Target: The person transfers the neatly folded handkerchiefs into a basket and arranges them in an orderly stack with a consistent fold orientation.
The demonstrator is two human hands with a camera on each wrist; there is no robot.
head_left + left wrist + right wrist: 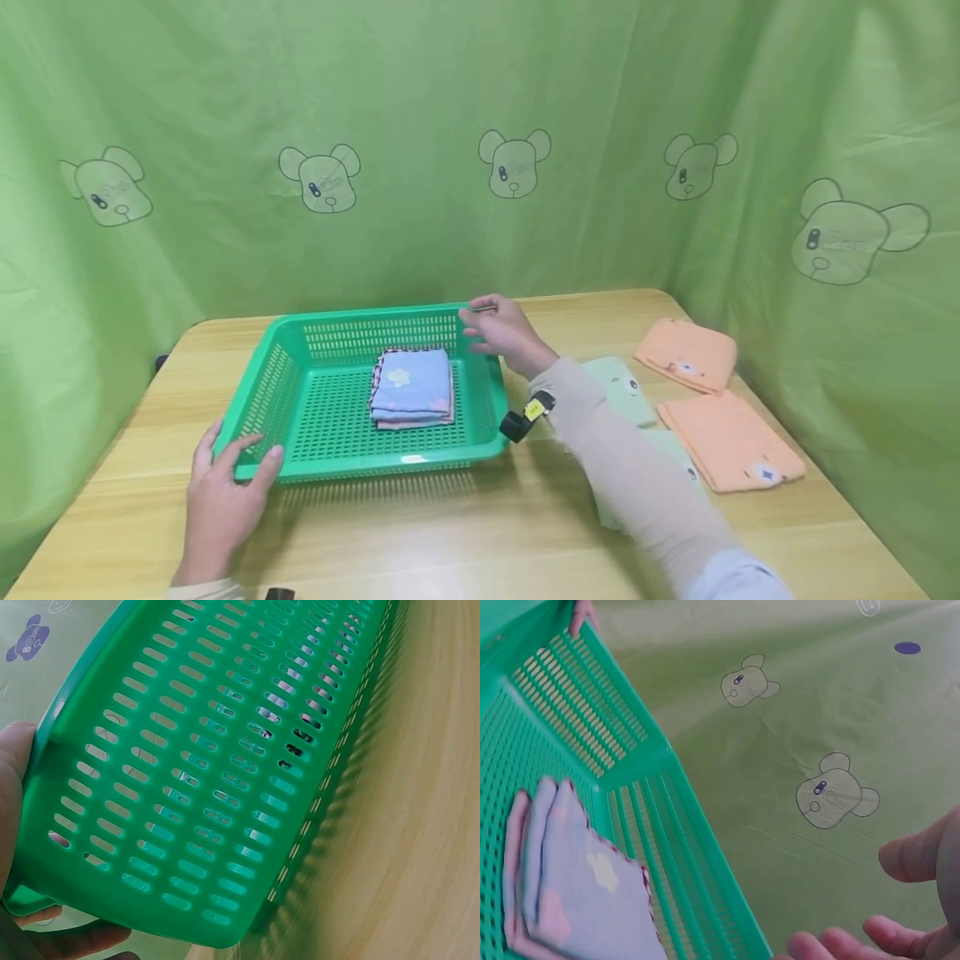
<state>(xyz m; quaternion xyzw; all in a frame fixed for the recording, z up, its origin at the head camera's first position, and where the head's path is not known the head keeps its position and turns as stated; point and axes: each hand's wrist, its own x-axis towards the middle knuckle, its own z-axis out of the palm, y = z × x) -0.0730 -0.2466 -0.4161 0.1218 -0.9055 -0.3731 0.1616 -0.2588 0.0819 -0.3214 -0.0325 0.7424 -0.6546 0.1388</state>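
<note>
A green plastic basket (352, 462) with slotted walls holds a small stack of folded cloths (412, 383). The top cloth is light blue with a pale flower, and pinkish edges show below it. My left hand (225, 492) grips the basket's near left corner, thumb and fingers about the rim. At the far right corner my right hand (510, 333) is held with its fingers spread and loosely bent. In the right wrist view this hand (900, 922) has nothing between thumb and fingers, beside the slotted wall.
Right of the basket, two orange folded cloths (731, 442) and two pale green ones (618, 387) lie on the wooden table (420, 542), the green ones partly behind my right forearm. A green curtain (420, 250) with bear drawings surrounds the table's back and sides.
</note>
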